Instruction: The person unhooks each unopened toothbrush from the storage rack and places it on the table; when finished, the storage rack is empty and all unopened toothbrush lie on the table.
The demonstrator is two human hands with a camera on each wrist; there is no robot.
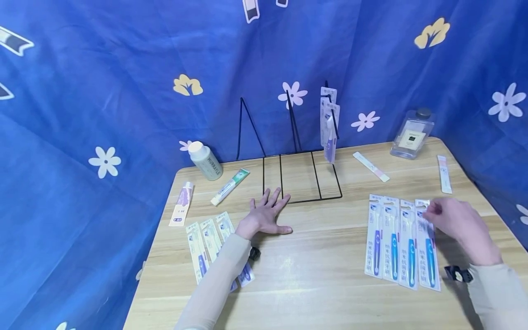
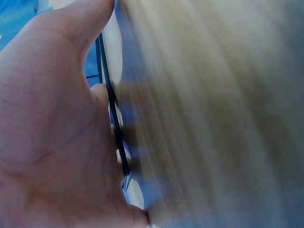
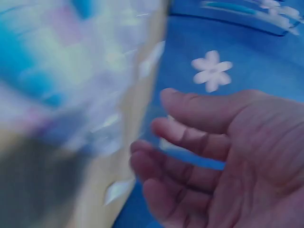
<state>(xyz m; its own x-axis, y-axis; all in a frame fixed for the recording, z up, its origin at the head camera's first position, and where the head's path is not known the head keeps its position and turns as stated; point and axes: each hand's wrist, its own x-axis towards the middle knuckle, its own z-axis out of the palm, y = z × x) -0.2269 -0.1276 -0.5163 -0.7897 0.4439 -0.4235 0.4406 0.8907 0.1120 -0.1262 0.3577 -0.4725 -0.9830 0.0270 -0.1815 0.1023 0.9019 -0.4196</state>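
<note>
My left hand [image 1: 269,216] lies with spread fingers at the front left corner of a black wire rack [image 1: 311,200]; the left wrist view shows its palm close to the wood. Several packaged toothbrushes [image 1: 393,243], one purple and the others blue, lie side by side on the right of the table. Over the top of the rightmost pack [image 1: 430,263] hovers my right hand [image 1: 459,224], its fingers loosely bent. Nothing is between those fingers [image 3: 175,128] in the right wrist view. Packaged toothbrushes [image 1: 330,128] hang from the rack's right arm.
Three purple toothbrush packs [image 1: 198,252] lie partly under my left forearm. Behind them are a purple-and-white tube [image 1: 181,206], a green-and-white toothpaste tube [image 1: 230,187] and a white bottle [image 1: 206,161]. At the back right stand a clear bottle [image 1: 412,135] and two slim sachets [image 1: 371,167] lie nearby.
</note>
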